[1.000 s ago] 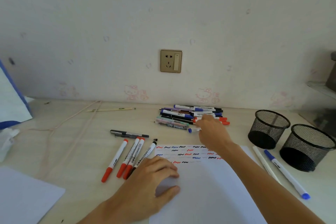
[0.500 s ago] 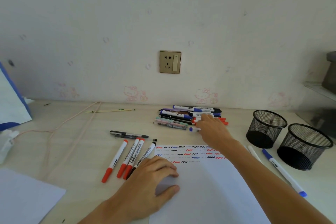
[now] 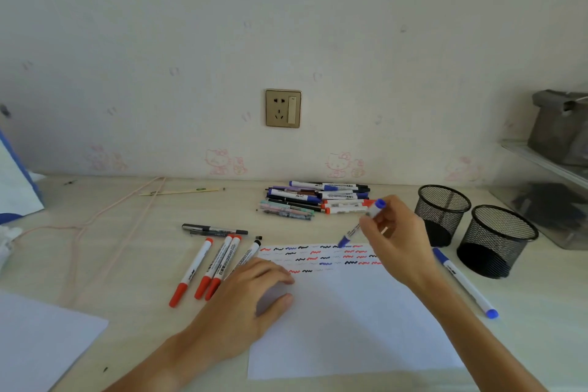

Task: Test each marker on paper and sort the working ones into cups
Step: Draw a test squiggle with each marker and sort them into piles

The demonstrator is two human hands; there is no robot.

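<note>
My right hand [image 3: 393, 232] holds a blue marker [image 3: 359, 226] tilted over the top edge of the white paper [image 3: 350, 321], its blue cap end pointing down at the rows of red, blue and black squiggles. My left hand [image 3: 245, 299] rests flat on the paper's left edge, fingers spread. A pile of markers [image 3: 315, 200] lies behind the paper near the wall. Two empty black mesh cups [image 3: 444, 213] [image 3: 496, 240] stand to the right.
Several red markers and a black one [image 3: 216, 267] lie left of the paper, with a grey pen [image 3: 213, 228] above them. A blue marker [image 3: 464, 283] lies right of the paper. A pink cord [image 3: 95, 219], a loose sheet [image 3: 38, 337] and a clear bin [image 3: 547, 194] flank the desk.
My right hand has lifted a blue marker out of the pile and drawn it back over the top of the paper. My left hand has stayed put.
</note>
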